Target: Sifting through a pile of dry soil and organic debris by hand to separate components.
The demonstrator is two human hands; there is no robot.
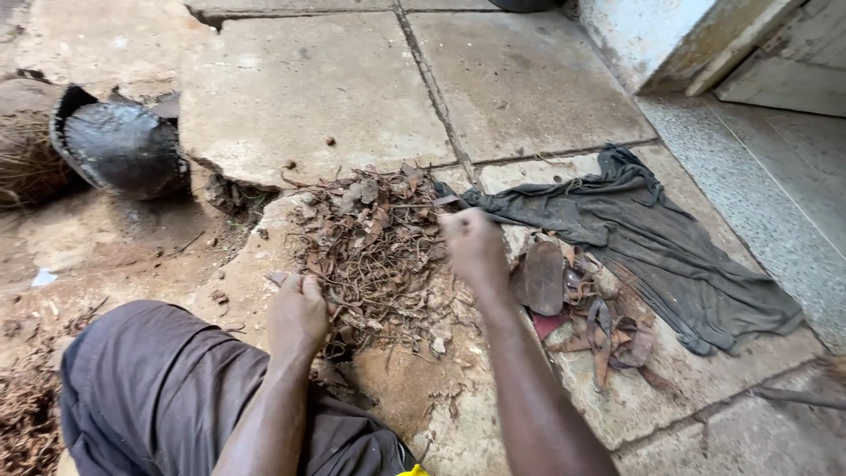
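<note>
A heap of dry brown roots, twigs and leaves lies on the cracked concrete in front of me. My left hand rests at the heap's near left edge, its fingers closed on a few thin roots. At the heap's right edge my right hand hovers blurred, with fingers bunched; what it pinches I cannot make out. My knee in grey-brown trousers fills the lower left.
A dark grey cloth lies spread to the right, with curled brown bark pieces at its near edge. A broken black pot lies on its side at the left by bare soil. A white wall base and step stand at the upper right.
</note>
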